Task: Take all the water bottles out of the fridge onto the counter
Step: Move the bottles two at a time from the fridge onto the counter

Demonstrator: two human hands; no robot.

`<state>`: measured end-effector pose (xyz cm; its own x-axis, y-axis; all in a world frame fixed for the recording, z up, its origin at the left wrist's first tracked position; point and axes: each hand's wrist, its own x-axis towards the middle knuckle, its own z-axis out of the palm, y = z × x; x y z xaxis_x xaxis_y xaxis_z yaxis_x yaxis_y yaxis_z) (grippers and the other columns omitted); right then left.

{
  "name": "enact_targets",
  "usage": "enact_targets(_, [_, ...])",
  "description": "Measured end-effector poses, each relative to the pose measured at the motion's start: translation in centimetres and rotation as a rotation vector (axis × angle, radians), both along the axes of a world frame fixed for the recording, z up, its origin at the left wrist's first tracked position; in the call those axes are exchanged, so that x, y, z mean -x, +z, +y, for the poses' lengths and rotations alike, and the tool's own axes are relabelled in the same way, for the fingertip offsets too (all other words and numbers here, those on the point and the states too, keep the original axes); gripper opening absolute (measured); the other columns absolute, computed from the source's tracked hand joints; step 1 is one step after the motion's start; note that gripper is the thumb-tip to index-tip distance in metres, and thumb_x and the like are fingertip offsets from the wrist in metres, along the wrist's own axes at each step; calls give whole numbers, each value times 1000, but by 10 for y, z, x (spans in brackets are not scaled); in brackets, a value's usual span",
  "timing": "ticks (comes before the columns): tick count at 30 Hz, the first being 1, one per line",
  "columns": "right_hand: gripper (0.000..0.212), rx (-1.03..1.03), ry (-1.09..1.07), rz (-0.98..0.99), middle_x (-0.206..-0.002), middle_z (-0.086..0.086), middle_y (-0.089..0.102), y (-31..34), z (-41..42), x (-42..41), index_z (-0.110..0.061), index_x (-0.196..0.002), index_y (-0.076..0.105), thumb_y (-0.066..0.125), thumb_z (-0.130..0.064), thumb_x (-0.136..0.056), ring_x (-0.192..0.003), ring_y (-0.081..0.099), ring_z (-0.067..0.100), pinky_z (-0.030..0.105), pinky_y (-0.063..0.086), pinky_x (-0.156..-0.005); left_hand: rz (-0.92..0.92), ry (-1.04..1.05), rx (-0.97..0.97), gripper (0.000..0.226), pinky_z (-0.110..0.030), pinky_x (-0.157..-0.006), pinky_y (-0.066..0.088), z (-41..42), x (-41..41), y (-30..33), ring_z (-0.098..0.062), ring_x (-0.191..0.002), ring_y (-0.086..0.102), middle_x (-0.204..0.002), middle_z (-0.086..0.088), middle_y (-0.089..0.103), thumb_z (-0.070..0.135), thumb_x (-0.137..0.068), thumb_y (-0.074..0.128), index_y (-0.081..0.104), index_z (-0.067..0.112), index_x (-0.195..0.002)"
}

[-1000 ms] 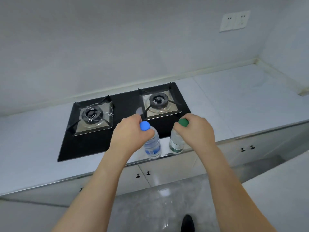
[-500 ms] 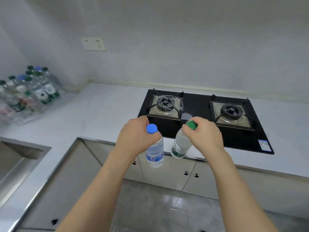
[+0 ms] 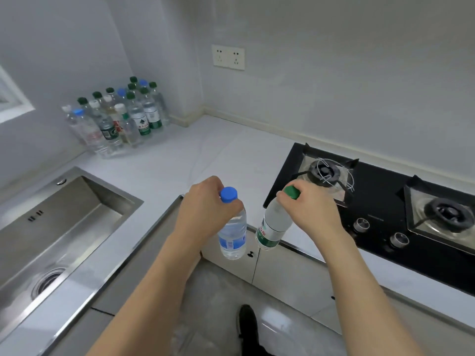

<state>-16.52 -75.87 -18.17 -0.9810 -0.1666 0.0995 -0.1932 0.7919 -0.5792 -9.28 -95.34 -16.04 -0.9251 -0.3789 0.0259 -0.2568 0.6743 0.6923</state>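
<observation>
The bench (image 3: pixel 205 155) runs round a corner, with the sink (image 3: pixel 51 227) set into its left run and the stove (image 3: pixel 380 201) set into its right run. A cluster of bottles (image 3: pixel 120 119) stands on the bench in the far corner, against the wall, behind the sink. A wall socket (image 3: pixel 228 57) sits above the bench, between the cluster and the stove. In front of the bench corner, over the floor, the left hand (image 3: pixel 205 214) holds one bottle (image 3: pixel 232 235) by its neck, and just to its right the right hand (image 3: pixel 311 209) holds another bottle (image 3: pixel 272 227), tilted, near the stove's front left corner.

Clear plastic bottles (image 3: pixel 232 235), brushed steel sink (image 3: pixel 64 214), glossy black glass hob (image 3: pixel 380 214), smooth pale counter (image 3: pixel 205 155)
</observation>
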Motion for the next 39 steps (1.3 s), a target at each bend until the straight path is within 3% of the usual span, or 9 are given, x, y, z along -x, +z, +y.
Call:
enact_targets(6, [19,7,101,-29,-80,-5,66,-2,-51,69,-23,-86,66,58,-40,-83,-76,60,17,28,44,-60,-23,63,44,23,-27,-52,35,-44,53,-1,-15,-58,45,-76,-7,64,30,-76,69,56,12,-83])
enact_targets(10, [19,33,150,-32,-82,-7,65,0,-79,113,-24,-89,65,59,-41,-83,-76,59,15,28,46,-62,22,119,69,21,-32,-57,45,-68,90,2,-20,-71,60,-78,1,64,33,-77,68,56,17,-83])
enact_targets(18, [17,44,244,-97,-80,-6,65,-7,-142,188,-23,-86,65,62,-39,-80,-77,61,17,34,53,-68,74,269,34,23,-42,-69,56,-127,146,-5,-19,-83,63,-89,4,65,33,-79,71,57,19,-90])
enact_targets(29, [12,33,352,-191,-73,-6,63,-7,-288,245,-25,-82,65,62,-36,-77,-64,58,17,28,48,-57,-22,320,63,24,-33,-60,46,-261,197,-22,-19,-76,59,-85,3,63,36,-77,69,57,19,-88])
enact_targets(34, [13,31,424,-210,-74,-1,65,4,-367,269,-22,-84,65,62,-33,-78,-67,62,23,38,57,-66,-1,378,85,24,-32,-58,44,-331,215,-26,-21,-74,58,-81,1,62,34,-78,68,56,15,-87])
enact_targets(39, [13,-5,519,-204,-73,-4,62,-4,-447,289,-24,-87,65,62,-34,-80,-65,60,20,34,54,-65,11,455,75,23,-34,-60,45,-397,221,-37,-21,-76,58,-83,2,63,33,-77,69,57,16,-86])
